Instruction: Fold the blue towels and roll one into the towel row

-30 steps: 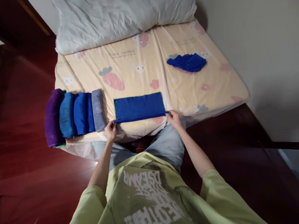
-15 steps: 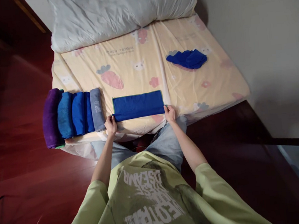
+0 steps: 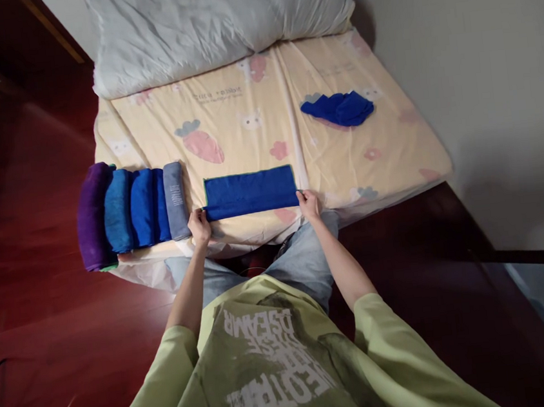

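Observation:
A blue towel, folded into a long flat strip, lies on the near edge of the bed. My left hand pinches its near left corner. My right hand pinches its near right corner. To the left of the strip stands a row of rolled towels: purple, teal, blue and grey, side by side and touching. A crumpled blue towel sits apart at the far right of the bed.
A white duvet is bunched at the head of the bed. A pale wall runs along the right side. Dark red wooden floor surrounds the bed on the left and front.
Both hands have slid the towel's near edge away from me, so the strip has become narrower. My hands have stayed on its two near corners.

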The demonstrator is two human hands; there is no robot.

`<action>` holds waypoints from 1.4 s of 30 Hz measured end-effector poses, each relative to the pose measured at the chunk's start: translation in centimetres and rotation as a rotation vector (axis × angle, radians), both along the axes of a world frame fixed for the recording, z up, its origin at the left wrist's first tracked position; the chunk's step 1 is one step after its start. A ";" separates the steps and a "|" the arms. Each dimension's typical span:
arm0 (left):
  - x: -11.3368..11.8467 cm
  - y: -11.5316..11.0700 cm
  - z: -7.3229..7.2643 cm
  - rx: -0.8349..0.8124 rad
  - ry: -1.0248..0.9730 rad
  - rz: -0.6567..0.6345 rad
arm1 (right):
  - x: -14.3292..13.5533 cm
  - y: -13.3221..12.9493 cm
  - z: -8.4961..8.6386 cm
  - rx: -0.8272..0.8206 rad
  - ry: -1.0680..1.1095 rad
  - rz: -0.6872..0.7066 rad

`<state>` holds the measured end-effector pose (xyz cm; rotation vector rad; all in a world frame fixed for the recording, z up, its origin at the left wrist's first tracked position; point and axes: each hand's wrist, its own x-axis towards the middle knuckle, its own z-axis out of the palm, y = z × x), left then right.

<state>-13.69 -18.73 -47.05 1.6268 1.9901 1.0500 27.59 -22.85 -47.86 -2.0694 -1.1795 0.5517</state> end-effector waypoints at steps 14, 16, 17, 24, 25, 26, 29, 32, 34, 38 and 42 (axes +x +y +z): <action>0.1 0.5 -0.2 -0.037 0.082 -0.026 | 0.0 0.5 0.1 -0.047 -0.061 -0.017; 0.2 0.4 0.0 -0.044 0.108 -0.038 | -0.2 0.5 0.4 -0.078 -0.075 -0.037; 0.4 0.3 0.1 -0.049 0.126 -0.045 | -0.4 0.5 0.6 -0.081 -0.087 -0.045; 1.1 -0.6 1.1 -0.047 0.230 -0.021 | -1.6 -0.9 1.7 0.017 -0.280 0.019; 1.0 -0.7 1.3 -0.031 0.250 -0.034 | -1.6 -1.3 1.8 0.053 -0.321 0.079; 0.9 -0.8 1.4 -0.017 0.278 -0.061 | -1.4 -1.8 1.9 0.084 -0.359 0.155; 0.3 -1.0 1.6 0.020 0.384 -0.254 | -0.5 -2.9 2.0 0.131 -0.429 0.440; -0.2 -1.1 1.5 0.019 0.460 -0.517 | 0.4 -3.6 2.0 0.148 -0.440 0.655; -0.4 -1.2 1.4 0.003 0.484 -0.621 | 0.8 -3.7 2.1 0.159 -0.445 0.703; -0.7 -1.2 1.3 -0.007 0.488 -0.685 | 1.1 -3.1 2.6 0.132 -0.450 0.695; -0.2 -0.4 1.6 -0.044 0.476 -0.670 | 0.6 -1.4 3.0 0.079 -0.441 0.685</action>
